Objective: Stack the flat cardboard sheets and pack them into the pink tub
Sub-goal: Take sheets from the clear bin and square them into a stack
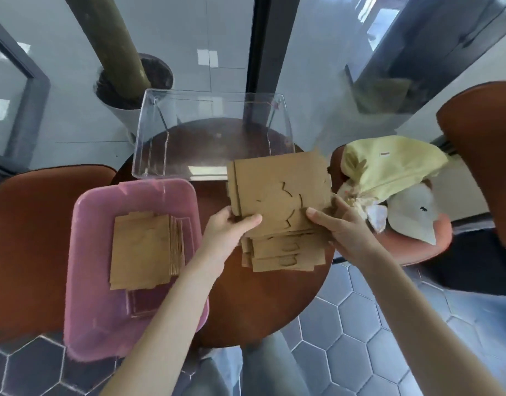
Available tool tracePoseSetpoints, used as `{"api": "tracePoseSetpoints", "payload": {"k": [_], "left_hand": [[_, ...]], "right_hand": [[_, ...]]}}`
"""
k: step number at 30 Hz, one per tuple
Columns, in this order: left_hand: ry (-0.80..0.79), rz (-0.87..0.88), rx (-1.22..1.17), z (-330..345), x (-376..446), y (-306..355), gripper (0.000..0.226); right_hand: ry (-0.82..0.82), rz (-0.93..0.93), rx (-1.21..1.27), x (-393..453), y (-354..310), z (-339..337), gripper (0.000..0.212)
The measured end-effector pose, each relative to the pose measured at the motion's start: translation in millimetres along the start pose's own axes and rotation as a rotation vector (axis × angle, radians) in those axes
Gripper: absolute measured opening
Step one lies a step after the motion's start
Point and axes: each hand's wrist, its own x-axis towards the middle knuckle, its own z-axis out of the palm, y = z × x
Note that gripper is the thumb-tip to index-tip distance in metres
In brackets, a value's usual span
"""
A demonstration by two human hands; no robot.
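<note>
Pinching the top flat brown die-cut cardboard sheet (pixel 277 190) at its near corners, left hand (pixel 226 232) and right hand (pixel 343 227) both closed on it, above loose sheets beneath. Light, stiff, bendable along slits. Translucent pink plastic tub (pixel 83 281) just left of the grip, already part-filled.

Both forearms bare, entering from the near edge and converging on the cardboard stack (pixel 280 201). Left hand (pixel 227 234) at the stack's near-left corner: thumb laid across the top sheet, pointing right, remaining fingers under the edge (not visible). Right hand (pixel 341 224) at the stack's near-right corner: thumb on top pointing left, fingers curled round the right edge. Both hands closed on the stack in a pinch, wrists roughly straight, left forearm angled more steeply inward than the right.
</note>
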Motion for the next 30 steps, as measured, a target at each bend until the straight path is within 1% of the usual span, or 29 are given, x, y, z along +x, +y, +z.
{"api": "tracePoseSetpoints", "payload": {"k": [1, 4, 6, 8, 11, 13, 15, 17, 19, 24, 27, 30], "left_hand": [[0.049, 0.035, 0.038, 3.0, -0.6, -12.5, 0.023], [0.165, 0.155, 0.211, 10.2, -5.7, -43.6, 0.022], [0.224, 0.226, 0.29, 14.9, -9.8, -63.7, 0.021], [0.273, 0.274, 0.352, 18.4, -12.0, -82.8, 0.024], [0.334, 0.291, 0.364, 18.9, -10.2, -105.9, 0.019], [0.329, 0.3, 0.338, 15.6, -5.2, -121.9, 0.02], [0.317, 0.283, 0.32, 12.4, -2.6, -134.6, 0.032], [0.331, 0.271, 0.324, 10.6, -1.5, -143.8, 0.037], [0.347, 0.271, 0.339, 9.7, 1.5, -149.6, 0.041], [0.357, 0.242, 0.328, 7.1, 9.9, -158.1, 0.063], [0.377, 0.216, 0.269, 6.3, 9.9, -158.6, 0.067], [0.364, 0.227, 0.217, 9.5, 9.4, -160.3, 0.059]], "right_hand": [[0.006, -0.016, -0.035, -5.4, 9.2, -1.4, 0.026], [0.038, -0.042, -0.215, -14.7, 37.7, -6.5, 0.028], [0.096, -0.061, -0.373, -16.5, 57.5, -8.7, 0.028], [0.175, -0.084, -0.449, -17.0, 78.8, -9.2, 0.029], [0.239, -0.126, -0.425, -18.5, 104.5, -4.9, 0.031], [0.257, -0.146, -0.378, -20.0, 120.5, -0.5, 0.034], [0.269, -0.167, -0.366, -20.5, 135.7, 2.4, 0.041], [0.29, -0.173, -0.387, -19.1, 149.5, 4.6, 0.048], [0.303, -0.147, -0.402, -17.0, 158.9, 6.2, 0.055], [0.31, -0.095, -0.442, -13.1, 166.4, 13.4, 0.072], [0.318, -0.083, -0.402, -13.1, 168.6, 15.6, 0.074], [0.377, -0.098, -0.354, -14.0, 168.6, 25.5, 0.065]]}}
